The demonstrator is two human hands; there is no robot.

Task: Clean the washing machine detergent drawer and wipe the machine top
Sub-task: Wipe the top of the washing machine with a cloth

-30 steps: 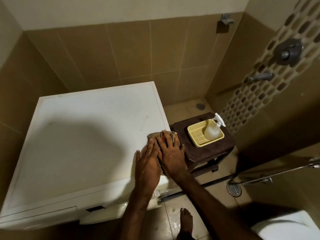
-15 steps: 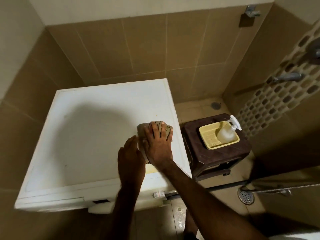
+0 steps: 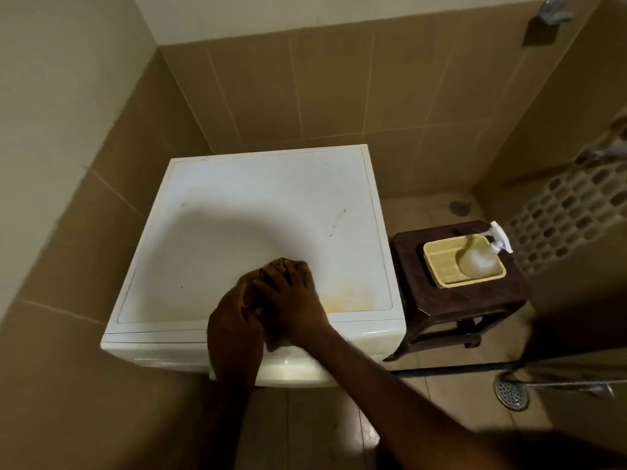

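Note:
The white washing machine top (image 3: 258,212) fills the middle of the view, with a yellowish stain near its front right corner. A dull grey-brown cloth (image 3: 249,283) lies on the top near the front edge, mostly hidden under my hands. My right hand (image 3: 291,296) presses flat on the cloth with fingers spread. My left hand (image 3: 234,329) lies beside it at the cloth's left edge, partly tucked under the right hand. The detergent drawer is not visible.
A dark brown plastic stool (image 3: 458,300) stands right of the machine, carrying a yellow tray (image 3: 441,266) with a spray bottle (image 3: 481,257). Tiled walls close in at the back and left. A floor drain (image 3: 511,395) and a hose lie at lower right.
Both hands and the cloth have slid leftward across the machine top, from its right edge toward the middle front. The stain at the front right is now uncovered.

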